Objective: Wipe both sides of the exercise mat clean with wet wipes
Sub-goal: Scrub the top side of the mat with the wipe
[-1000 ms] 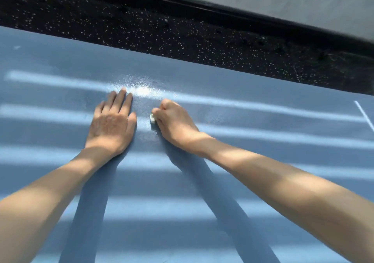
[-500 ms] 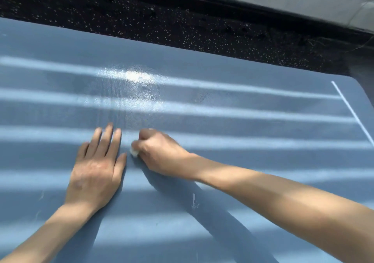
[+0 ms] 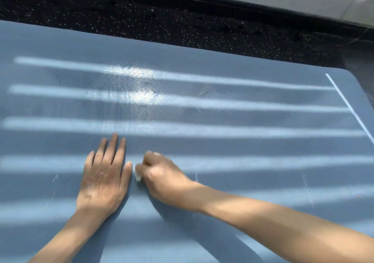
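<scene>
Speckled floor (image 3: pixel 141 23) carries the mat (image 3: pixel 232 161), flat. We judge it soft, light; lift by an edge. On the mat: left hand (image 3: pixel 103 179) spread flat; right hand (image 3: pixel 162 179) clutches the wet wipe (image 3: pixel 138 177) in curled fingers (image 3: pixel 142 168).

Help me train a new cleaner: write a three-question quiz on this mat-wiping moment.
1. True or false: the left hand lies flat, fingers straight, on the blue foam exercise mat.
2. What does the right hand hold in its grip? A) a spray bottle B) a small white wet wipe C) nothing
3. Fill in: the shiny wet patch lies ____ the hands, toward the black speckled floor.

Key: 1 true; 2 B; 3 beyond.
</scene>
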The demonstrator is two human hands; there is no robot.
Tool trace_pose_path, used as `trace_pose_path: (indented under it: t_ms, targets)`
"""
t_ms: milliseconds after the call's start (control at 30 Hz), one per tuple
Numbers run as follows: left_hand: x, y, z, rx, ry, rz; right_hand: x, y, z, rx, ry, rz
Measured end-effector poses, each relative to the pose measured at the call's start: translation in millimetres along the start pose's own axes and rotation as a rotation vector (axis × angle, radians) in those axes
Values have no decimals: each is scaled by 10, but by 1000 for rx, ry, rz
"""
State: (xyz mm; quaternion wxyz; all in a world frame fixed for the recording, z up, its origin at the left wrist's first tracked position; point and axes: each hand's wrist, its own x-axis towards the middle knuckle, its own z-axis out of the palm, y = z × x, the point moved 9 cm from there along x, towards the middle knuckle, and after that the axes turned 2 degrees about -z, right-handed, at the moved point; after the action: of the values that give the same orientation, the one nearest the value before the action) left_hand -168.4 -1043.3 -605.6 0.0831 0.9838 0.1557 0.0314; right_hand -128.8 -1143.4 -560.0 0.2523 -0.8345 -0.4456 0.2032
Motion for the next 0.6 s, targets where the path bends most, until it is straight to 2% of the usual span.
trace_pose_path:
  t_ms: [100, 233, 267, 333, 400, 500, 600]
  targets:
    - [4, -5, -21, -9, 9, -5, -258, -156, 200, 13, -141, -90]
    - [-6, 29, -31, -8, 0, -8, -27, 83, -12, -24, 38, 69]
    - [5, 36, -33, -10, -4, -11, -110, 27, 40, -25, 48, 47]
    - [2, 34, -38, -11, -10, -12, -391, -265, 278, -22, -60, -98]
    - [-56, 49, -67, 0, 18, 4, -521, -333, 368, -15, -140, -112]
    - [-246, 109, -92, 30, 69, 57, -278, -112, 159, -47, 0, 10]
    - [-365, 118, -87, 14, 58, 45, -507, -220, 372, -82, -38, -8]
